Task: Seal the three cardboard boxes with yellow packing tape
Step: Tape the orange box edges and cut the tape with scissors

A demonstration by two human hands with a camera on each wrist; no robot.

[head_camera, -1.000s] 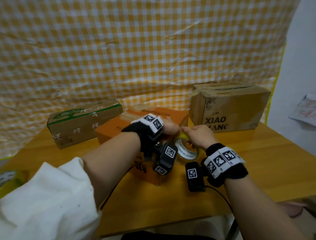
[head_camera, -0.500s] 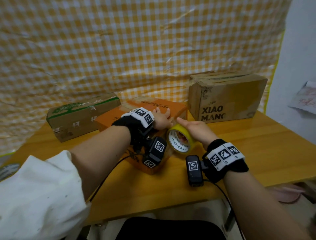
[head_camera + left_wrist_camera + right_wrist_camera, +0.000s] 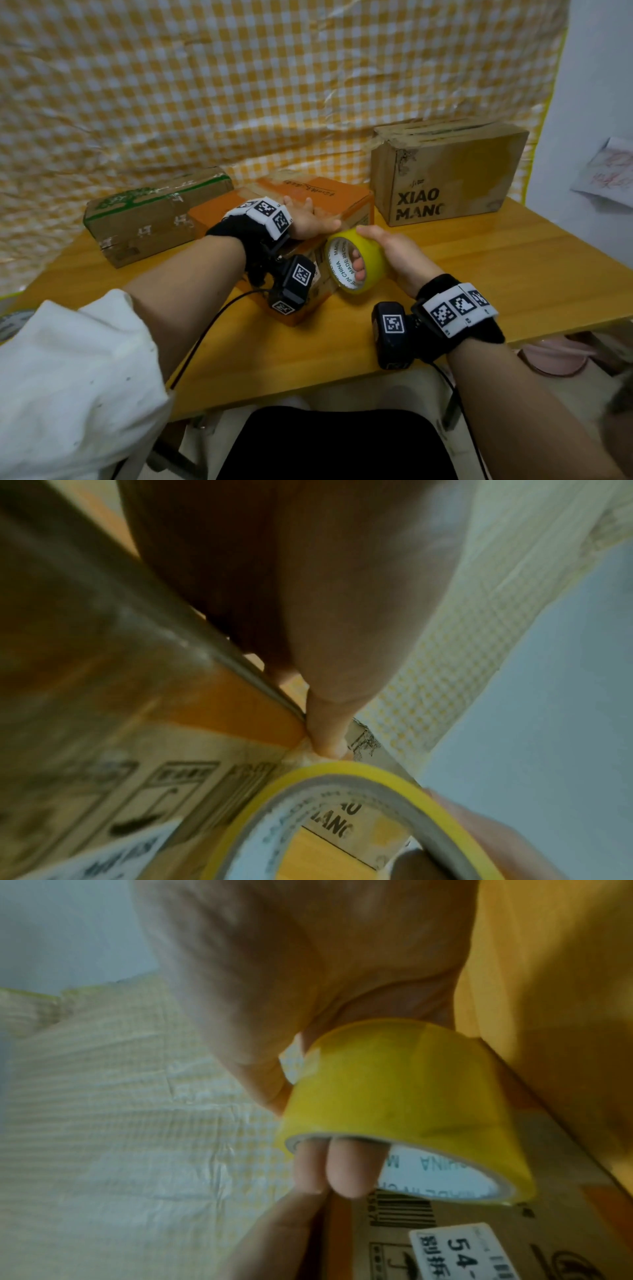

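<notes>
Your right hand (image 3: 394,257) is gripping the tape roll (image 3: 356,263), with fingers (image 3: 342,1167) poking through its hole and the thumb over the top. The roll is standing on edge, right against the near right end of the orange box (image 3: 308,202), with its hole facing you. Your left hand (image 3: 308,221) is lying flat on top of that box, fingers straight, pressing down just left of the roll. The box is running long from near you to far away. So the roll probably needs to be pulling away from your left hand, along that long line. The green box (image 3: 154,216) is sitting to the far left and the brown box (image 3: 448,171) to the far right.
</notes>
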